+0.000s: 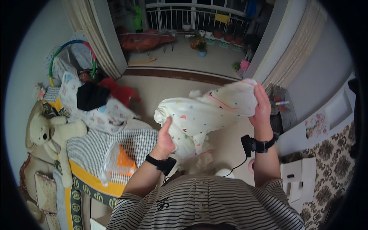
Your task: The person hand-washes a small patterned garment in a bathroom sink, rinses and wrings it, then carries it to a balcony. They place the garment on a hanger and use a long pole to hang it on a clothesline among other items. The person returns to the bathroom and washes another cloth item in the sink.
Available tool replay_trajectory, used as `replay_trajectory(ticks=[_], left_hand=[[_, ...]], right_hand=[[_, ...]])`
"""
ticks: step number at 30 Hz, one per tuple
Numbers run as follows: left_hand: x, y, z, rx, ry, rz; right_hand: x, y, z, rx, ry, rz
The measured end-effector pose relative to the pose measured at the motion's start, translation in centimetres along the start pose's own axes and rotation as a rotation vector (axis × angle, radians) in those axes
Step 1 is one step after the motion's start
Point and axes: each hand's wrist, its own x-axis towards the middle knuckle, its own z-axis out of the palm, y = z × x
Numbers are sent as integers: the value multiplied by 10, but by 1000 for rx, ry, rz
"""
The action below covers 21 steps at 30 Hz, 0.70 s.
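A white cloth garment (201, 115) with small coloured prints is stretched between my two hands, above the floor. My left hand (166, 137) grips its bunched end, thumb on top. My right hand (261, 102) holds the opposite end, raised higher and farther to the right; the fingers behind the fabric are partly hidden. A short sleeve-like part hangs from the garment's lower edge. Both wrists wear black straps with small devices, and a cable runs from the right one.
On the left, a sofa with a checked cover (138, 143) bears a white teddy bear (43, 132), a printed cloth (112, 118), a black cloth (92, 97) and a plastic bag (118, 164). A red stool-like object (120, 90) stands beyond. Potted plants (201, 50) stand on the balcony.
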Motion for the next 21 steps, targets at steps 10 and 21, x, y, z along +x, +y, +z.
replay_trajectory(ticks=[10, 21], left_hand=[[233, 157, -48, 1245, -141, 231], [478, 287, -156, 657, 365, 130]], right_hand=[[243, 42, -78, -556, -126, 94], [596, 134, -93, -744, -162, -111]])
